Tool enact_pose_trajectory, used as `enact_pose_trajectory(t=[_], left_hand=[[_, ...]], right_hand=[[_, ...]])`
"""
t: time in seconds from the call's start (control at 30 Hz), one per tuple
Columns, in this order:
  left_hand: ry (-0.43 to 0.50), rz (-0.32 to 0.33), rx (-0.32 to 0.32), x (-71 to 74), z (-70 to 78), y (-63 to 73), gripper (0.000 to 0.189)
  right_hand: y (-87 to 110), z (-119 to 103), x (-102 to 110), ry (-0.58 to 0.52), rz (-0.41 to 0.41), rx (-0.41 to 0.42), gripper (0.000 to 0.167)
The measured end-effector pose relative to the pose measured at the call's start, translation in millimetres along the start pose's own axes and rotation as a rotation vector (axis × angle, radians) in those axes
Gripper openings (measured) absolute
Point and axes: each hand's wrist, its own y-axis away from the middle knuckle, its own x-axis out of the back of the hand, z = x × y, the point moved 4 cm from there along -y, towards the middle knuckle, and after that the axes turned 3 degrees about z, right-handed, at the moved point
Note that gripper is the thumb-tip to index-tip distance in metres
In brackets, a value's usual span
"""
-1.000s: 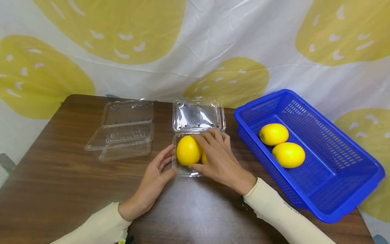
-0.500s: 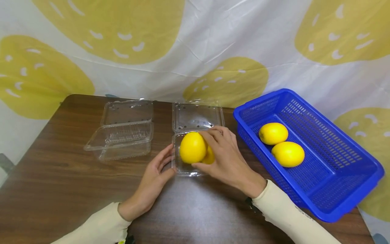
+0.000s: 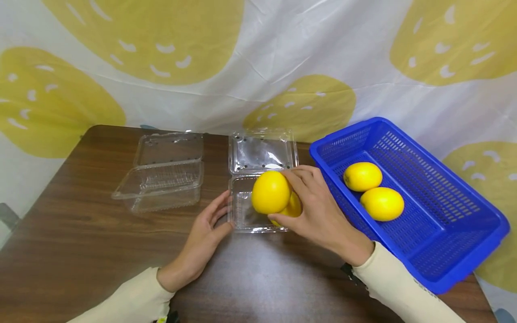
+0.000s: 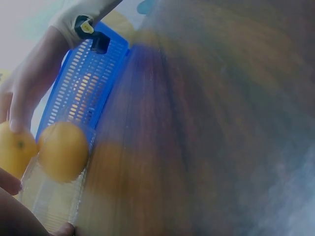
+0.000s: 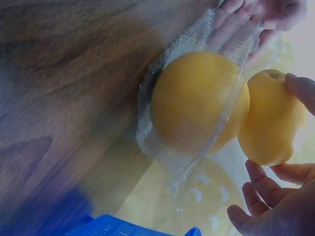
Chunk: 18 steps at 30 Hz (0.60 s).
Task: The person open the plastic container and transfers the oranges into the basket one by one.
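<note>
In the head view my right hand (image 3: 319, 211) holds a lemon (image 3: 270, 192) above the right half of a clear plastic clamshell container (image 3: 244, 220). The right wrist view shows thumb and fingers on opposite ends of this lemon (image 5: 272, 120). A second lemon (image 3: 293, 206) sits inside the container at its right end, partly hidden by the held one. The two fruits touch or nearly touch. My left hand (image 3: 202, 237) grips the container's left end, thumb at the front corner and fingers along the side. The container's lid (image 3: 262, 154) lies folded back behind it.
Another clamshell container (image 3: 169, 184) stands at the left with its lid raised back. At the right, a blue plastic basket (image 3: 428, 237) holds two lemons (image 3: 381, 204). A fruit-patterned cloth (image 3: 291, 54) hangs behind the brown table (image 3: 250, 278).
My right hand has moved right with the held lemon, which is now higher and farther from the container's left end. The other lemon has shifted right too. My left hand stays put.
</note>
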Motion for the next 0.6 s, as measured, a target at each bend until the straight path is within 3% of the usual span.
enact_pose_trajectory(t=[0.6], left_hand=[[0.005,-0.001,-0.004,0.5,-0.9,-1.1,0.079]], right_hand=[[8.9,-4,24,-0.017,0.060,-0.056,0.082]])
